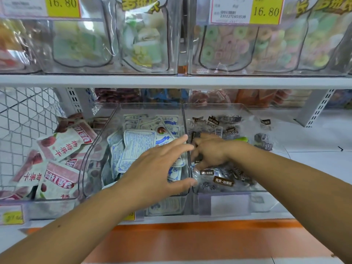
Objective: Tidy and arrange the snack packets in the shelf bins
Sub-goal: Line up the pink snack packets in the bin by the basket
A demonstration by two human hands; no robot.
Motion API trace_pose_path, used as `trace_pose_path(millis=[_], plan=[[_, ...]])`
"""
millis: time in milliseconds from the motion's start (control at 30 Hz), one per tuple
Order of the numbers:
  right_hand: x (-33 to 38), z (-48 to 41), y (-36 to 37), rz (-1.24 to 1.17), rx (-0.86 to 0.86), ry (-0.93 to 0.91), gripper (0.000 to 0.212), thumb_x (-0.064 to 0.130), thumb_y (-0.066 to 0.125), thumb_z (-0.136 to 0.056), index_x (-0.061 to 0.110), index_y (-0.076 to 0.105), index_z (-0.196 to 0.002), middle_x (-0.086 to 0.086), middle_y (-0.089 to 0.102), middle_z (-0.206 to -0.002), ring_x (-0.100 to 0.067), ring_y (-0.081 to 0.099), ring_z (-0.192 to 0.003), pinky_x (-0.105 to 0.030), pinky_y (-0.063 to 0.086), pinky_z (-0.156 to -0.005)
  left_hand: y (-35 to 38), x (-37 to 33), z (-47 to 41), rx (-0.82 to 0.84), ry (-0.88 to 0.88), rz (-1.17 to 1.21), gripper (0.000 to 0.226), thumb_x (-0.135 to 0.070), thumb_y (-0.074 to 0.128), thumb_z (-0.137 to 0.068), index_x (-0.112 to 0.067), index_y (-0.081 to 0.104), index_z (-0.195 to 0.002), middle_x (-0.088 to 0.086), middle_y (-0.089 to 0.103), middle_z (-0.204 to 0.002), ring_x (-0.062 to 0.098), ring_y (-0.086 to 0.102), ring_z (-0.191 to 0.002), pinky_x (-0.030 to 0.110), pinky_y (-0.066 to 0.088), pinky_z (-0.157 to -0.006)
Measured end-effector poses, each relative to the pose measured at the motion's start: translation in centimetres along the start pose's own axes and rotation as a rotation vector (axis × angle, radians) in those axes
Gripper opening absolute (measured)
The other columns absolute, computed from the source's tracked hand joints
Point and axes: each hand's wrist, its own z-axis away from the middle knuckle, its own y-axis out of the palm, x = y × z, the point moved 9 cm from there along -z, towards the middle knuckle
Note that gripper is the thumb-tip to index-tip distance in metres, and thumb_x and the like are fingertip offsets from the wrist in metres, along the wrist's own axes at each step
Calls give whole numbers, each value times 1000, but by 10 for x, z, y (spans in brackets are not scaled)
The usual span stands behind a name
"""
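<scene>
Left hand (158, 164) hovers flat, fingers spread, over white packets (137, 145) in the middle bin (150, 106). At its 3 o'clock, right hand (211, 149) curls into dark packets (222, 181); grip unclear. Packets should be light, soft, slippery: pinch a sealed edge

Bare forearms (85, 221), bare left grip (158, 168), right grip (209, 151).
</scene>
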Motion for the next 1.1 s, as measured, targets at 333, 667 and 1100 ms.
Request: trace_pose_path(millis=[333, 667, 1100], plan=[[-1, -2, 11, 123, 145, 70, 79, 71, 60, -75, 40, 37, -143, 2, 26, -147, -27, 15, -136, -45, 24, -111, -1, -1, 2, -2, -6, -1, 73, -74, 45, -80, -55, 12, -143, -41, -9, -150, -8, 12, -138, 25, 17, -111], [5, 2, -1, -19, -229, -40, 30, 44, 69, -82, 37, 67, -111, 8, 45, -104, -18, 34, -111, -28, 25, -89, 0, -1, 1, 4, -24, 5, 71, -73, 44, -80, -57, 11, -142, -42, -9, -149, -10, 9, -136, 23, 15, -111], [-6, 0, -6, -181, -315, 31, 10, 24, 59, -89, 18, 65, -86, 3, 60, -91, -15, 47, -94, -31, 38, -85, 1, -1, 3, 13, -33, 8, 71, -73, 45, -81, -58, 10, -142, -43, -10, -148, -9, 10, -138, 24, 15, -113]])
